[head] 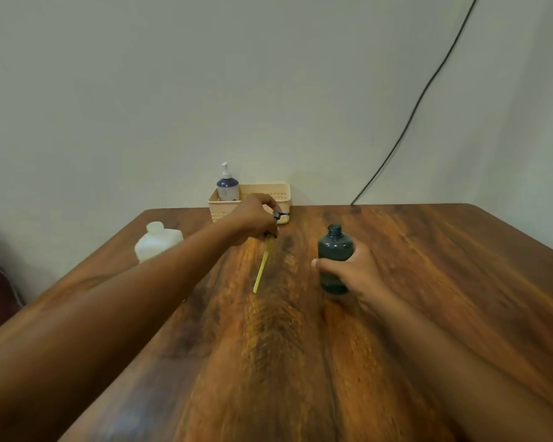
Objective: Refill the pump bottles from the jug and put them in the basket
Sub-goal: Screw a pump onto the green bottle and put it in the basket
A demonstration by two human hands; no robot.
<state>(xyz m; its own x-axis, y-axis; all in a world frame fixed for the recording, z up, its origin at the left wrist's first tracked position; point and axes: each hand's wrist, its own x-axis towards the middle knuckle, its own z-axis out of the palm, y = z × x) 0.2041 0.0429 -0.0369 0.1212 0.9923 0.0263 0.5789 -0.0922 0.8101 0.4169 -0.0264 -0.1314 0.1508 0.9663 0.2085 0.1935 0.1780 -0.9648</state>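
My right hand (356, 275) grips a dark teal bottle (335, 250) that stands upright on the wooden table (444, 282); its neck is uncovered. My left hand (256, 218) holds the black pump head, and its yellowish dip tube (262, 269) hangs down and toward me above the table, left of the bottle. A white translucent jug (156, 240) stands capped at the table's left edge, partly behind my left forearm. The beige perforated basket (268, 194) sits at the far edge against the wall, with a white-and-blue pump bottle (227, 186) standing in its left end.
A black cable (428, 84) runs down the wall to the table's far right. The table's left edge drops away near the jug, with a dark object beyond it at the far left.
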